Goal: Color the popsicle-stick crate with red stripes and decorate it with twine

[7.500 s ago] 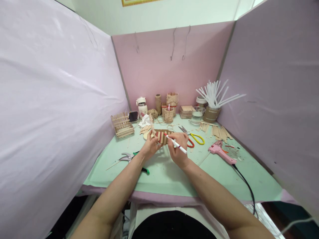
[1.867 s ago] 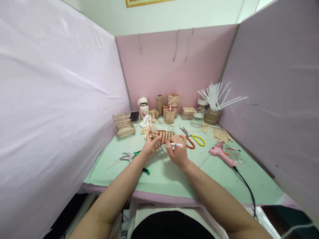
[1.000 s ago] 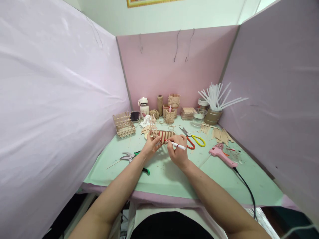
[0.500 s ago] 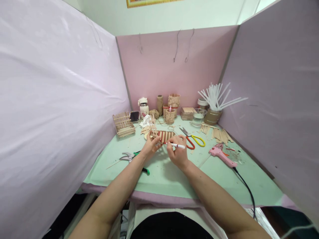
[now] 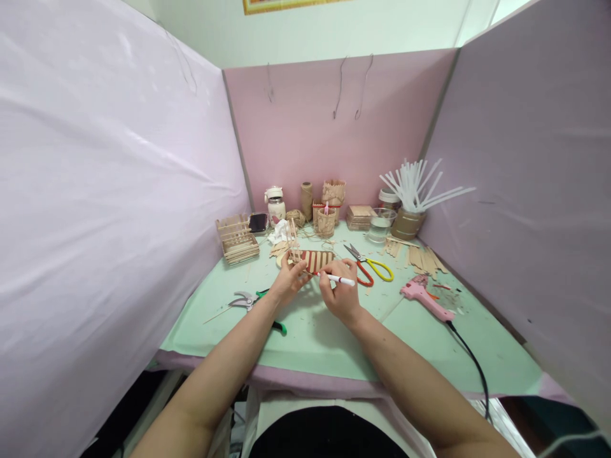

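My left hand (image 5: 289,280) is closed on the left end of a small wooden stick model (image 5: 319,259), whose flat part shows red and bare wood stripes. Thin upright sticks rise from the model's left end. A white marker pen (image 5: 340,279) sits in my right hand (image 5: 341,294), pinched between thumb and fingers. Its tip meets the near edge of the striped part, close to my left fingertips. Behind my left forearm lie pruning shears (image 5: 244,300) with green handles, partly hidden. Scissors (image 5: 365,262) with red and yellow handles lie just beyond my right hand.
A pink glue gun (image 5: 426,299) with a black cord lies at right. Loose wooden sticks (image 5: 424,259) and a pot of white glue sticks (image 5: 409,222) stand behind it. A slatted wooden basket (image 5: 237,242), a bottle (image 5: 275,208) and a water cup (image 5: 380,226) line the back.
Both hands hold nearly the same place, with the pen tip still at the model's near edge. Red stripes look slightly fuller now; nothing was let go.
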A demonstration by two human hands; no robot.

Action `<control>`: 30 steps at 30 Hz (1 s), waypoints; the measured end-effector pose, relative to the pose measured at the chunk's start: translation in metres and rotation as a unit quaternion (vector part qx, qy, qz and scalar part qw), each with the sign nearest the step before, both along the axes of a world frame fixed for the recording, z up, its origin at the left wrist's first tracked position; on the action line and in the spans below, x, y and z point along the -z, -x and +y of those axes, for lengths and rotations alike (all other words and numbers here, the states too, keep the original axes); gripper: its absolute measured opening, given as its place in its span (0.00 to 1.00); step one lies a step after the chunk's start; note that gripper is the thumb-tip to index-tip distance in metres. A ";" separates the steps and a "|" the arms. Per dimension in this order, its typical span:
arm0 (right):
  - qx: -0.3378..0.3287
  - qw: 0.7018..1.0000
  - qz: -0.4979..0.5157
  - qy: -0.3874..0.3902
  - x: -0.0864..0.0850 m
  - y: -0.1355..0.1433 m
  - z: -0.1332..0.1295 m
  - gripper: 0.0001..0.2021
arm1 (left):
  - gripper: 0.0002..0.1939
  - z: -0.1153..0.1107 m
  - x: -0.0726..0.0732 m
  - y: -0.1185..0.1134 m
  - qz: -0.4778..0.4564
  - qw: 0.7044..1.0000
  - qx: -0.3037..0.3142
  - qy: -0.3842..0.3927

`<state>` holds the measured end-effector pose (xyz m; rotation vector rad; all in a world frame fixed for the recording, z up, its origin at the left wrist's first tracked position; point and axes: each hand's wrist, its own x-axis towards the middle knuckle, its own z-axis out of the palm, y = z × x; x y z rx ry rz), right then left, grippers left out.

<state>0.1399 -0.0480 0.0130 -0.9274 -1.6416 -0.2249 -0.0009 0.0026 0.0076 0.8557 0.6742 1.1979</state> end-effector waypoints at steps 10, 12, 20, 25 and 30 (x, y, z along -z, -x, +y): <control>0.008 1.000 -0.004 0.005 0.001 0.000 0.001 0.07 | 0.41 0.002 0.002 0.001 0.005 1.000 0.000 -0.003; 0.011 1.000 -0.004 0.008 0.001 0.000 0.001 0.07 | 0.41 0.002 0.002 0.001 0.004 1.000 0.000 -0.003; 0.001 1.000 -0.004 0.006 0.000 0.000 0.000 0.07 | 0.41 -0.003 -0.003 0.000 0.007 1.000 0.004 -0.015; 0.012 1.000 -0.006 0.010 0.001 0.000 0.000 0.07 | 0.41 -0.001 -0.001 0.000 0.005 1.000 -0.003 -0.008; 0.001 1.000 -0.007 0.002 -0.001 0.001 -0.001 0.07 | 0.42 0.000 0.000 0.000 0.003 1.000 0.002 -0.011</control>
